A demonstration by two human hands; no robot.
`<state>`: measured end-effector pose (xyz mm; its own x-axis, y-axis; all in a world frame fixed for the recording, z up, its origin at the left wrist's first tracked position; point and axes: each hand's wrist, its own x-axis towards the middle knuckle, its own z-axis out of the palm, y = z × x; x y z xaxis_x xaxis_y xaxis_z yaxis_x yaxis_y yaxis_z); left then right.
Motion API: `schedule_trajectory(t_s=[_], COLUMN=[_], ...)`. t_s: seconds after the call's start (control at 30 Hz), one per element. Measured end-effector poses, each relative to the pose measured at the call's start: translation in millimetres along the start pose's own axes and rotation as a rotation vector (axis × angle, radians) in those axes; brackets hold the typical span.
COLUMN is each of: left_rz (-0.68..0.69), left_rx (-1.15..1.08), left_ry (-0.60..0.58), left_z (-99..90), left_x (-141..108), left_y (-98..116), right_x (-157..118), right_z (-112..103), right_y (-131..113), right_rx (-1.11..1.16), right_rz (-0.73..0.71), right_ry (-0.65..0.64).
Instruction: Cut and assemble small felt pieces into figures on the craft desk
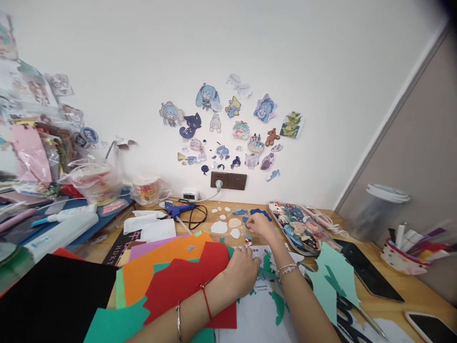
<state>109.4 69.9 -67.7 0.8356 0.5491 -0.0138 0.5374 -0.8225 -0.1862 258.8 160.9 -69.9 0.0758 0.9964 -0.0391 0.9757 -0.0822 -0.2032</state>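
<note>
My left hand point(244, 269) lies over the top of a printed white sheet point(255, 314), beside red paper point(185, 286). Its fingers curl in, and whatever they hold is hidden. Small coloured scraps point(247, 240) lie just past its fingertips. My right hand point(260, 226) reaches farther back, fingers pinched together at the blue paper cutouts point(240, 212); I cannot make out what is between them. Left of it lie white paper cutouts point(219, 226) and a beige oval cutout point(234, 223). Green paper scraps point(277, 307) rest on the printed sheet.
Orange paper point(160, 267) and black paper point(57, 290) cover the left side. A blue glue gun point(178, 208) with its cord lies behind. To the right are a decorated pencil case point(294, 227), mint paper point(333, 271), scissors point(344, 317), a pen point(371, 321) and a phone point(432, 327).
</note>
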Motion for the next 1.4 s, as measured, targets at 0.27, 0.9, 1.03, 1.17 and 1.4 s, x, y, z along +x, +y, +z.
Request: schedule_trajectory(t_s=[0.27, 0.9, 1.03, 1.17, 1.4], left_rz=[0.002, -0.004, -0.001, -0.003, -0.005], left_rx=[0.003, 0.006, 0.005, 0.003, 0.005], left_ry=[-0.012, -0.025, -0.033, -0.029, -0.017], left_z=[-1.9, -4.3, -5.4, -3.5, -0.9], left_x=[0, -1, -1, -1, 0], left_y=[0, 0, 0, 0, 0], right_x=[1, -4, 0, 3, 3], right_z=[-1, 16, 24, 29, 31], right_y=[-3, -22, -23, -22, -25], right_rx=[-0.033, -0.199, -0.189, -0.178, -0.179], right_rz=[-0.021, -0.274, -0.301, -0.305, -0.258], right_ry=[0.057, 0.206, 0.211, 0.218, 0.258])
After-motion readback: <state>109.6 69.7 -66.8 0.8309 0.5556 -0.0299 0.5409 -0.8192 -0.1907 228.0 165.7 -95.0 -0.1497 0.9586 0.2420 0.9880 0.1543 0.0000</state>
